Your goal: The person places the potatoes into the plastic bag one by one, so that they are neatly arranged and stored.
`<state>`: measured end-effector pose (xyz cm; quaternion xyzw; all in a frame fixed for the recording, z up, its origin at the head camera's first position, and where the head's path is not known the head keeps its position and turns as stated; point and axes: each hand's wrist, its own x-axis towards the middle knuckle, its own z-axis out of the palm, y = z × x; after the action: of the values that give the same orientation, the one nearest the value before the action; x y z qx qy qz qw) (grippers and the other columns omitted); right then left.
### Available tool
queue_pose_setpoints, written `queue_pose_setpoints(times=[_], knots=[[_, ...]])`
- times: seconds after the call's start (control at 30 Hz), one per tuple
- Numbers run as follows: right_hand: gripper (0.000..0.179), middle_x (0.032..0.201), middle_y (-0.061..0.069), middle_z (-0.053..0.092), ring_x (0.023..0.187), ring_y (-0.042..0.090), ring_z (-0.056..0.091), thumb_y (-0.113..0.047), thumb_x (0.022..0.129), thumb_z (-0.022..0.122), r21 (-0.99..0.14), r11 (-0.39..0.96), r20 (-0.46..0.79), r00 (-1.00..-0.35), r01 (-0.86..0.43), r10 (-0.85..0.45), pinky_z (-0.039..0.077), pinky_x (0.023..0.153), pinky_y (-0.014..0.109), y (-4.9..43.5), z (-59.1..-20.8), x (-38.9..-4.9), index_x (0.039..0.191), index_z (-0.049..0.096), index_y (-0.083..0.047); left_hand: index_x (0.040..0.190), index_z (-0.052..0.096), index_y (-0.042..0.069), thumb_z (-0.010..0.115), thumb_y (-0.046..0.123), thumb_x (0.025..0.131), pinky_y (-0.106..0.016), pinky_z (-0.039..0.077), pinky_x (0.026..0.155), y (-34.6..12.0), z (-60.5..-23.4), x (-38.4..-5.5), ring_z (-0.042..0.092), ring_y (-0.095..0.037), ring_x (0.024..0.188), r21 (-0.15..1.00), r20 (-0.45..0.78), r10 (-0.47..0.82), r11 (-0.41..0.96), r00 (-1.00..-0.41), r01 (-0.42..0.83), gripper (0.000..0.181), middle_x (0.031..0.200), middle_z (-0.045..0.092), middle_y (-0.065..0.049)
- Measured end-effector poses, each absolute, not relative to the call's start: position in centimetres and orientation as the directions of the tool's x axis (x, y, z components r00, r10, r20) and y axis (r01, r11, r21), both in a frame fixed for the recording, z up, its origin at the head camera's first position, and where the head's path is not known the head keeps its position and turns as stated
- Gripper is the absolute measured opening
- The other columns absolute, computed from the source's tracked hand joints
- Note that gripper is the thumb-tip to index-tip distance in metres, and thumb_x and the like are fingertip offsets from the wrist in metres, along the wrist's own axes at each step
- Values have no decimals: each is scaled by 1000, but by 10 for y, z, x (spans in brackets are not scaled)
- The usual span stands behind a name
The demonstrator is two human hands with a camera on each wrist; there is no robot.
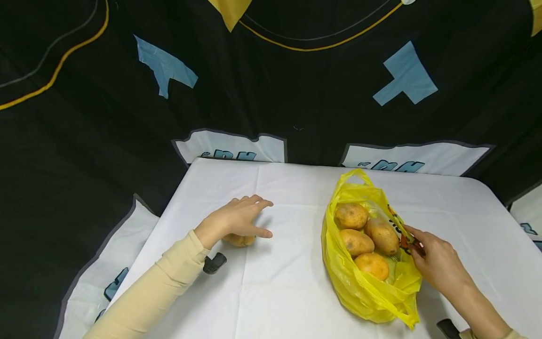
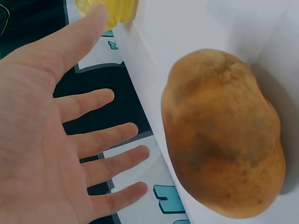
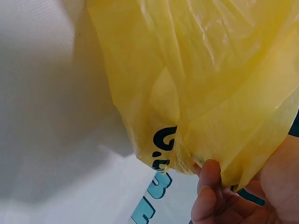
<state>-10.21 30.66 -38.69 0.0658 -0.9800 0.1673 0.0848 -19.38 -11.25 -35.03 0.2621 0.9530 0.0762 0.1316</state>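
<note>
A yellow plastic bag (image 1: 338, 278) stands with its mouth open on the right half of the table, several potatoes (image 1: 373, 266) inside it. My right hand (image 1: 442, 263) pinches the bag's right rim; in the right wrist view the fingers (image 3: 210, 175) grip the thin plastic. On the left, a single potato (image 2: 224, 135) lies on the white cloth. My left hand (image 1: 239, 216) is above it, fingers spread and nothing held, partly hiding that potato in the head view. The left wrist view shows the palm and the potato apart.
A white cloth covers the table (image 1: 288, 263). Behind it hangs a black curtain (image 1: 296, 103) with blue tape (image 1: 406, 75) and yellow cords. Small black straps (image 1: 214, 263) show at both wrists.
</note>
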Motion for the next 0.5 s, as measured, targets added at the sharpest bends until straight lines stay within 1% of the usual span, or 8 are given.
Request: queue_pose_setpoints(times=[0.13,0.23,0.37,0.5], knots=[[50,85,13,60,62,19,47,2,80,64,-319,935,183,-978,-153,-98,42,53,34,307,-387,-101,128,49,3,139,40,23,69,59,71,-45,31,98,-116,-351,-192,41,-19,119,214,-262,500,864,-825,456,83,135,41,3],[50,85,13,60,62,19,47,2,80,64,-319,935,187,-978,-154,-97,42,53,33,307,-387,-101,128,49,3,140,38,24,73,57,68,-44,34,95,-119,-353,-191,43,-19,116,210,-318,478,878,-819,430,86,133,41,4],[50,84,13,60,62,19,47,2,80,63,-319,935,192,-977,-154,-96,41,53,33,306,-387,-101,128,49,4,139,40,24,79,49,64,-42,38,88,-122,-356,-191,46,-17,104,221,-376,461,887,-804,406,88,124,46,3],[50,87,15,60,63,20,47,2,80,64,-322,934,194,-976,-155,-95,42,53,33,307,-387,-101,128,49,3,137,42,24,83,43,62,-38,40,82,-125,-359,-192,47,-13,94,201,-419,441,898,-794,392,88,112,50,4]])
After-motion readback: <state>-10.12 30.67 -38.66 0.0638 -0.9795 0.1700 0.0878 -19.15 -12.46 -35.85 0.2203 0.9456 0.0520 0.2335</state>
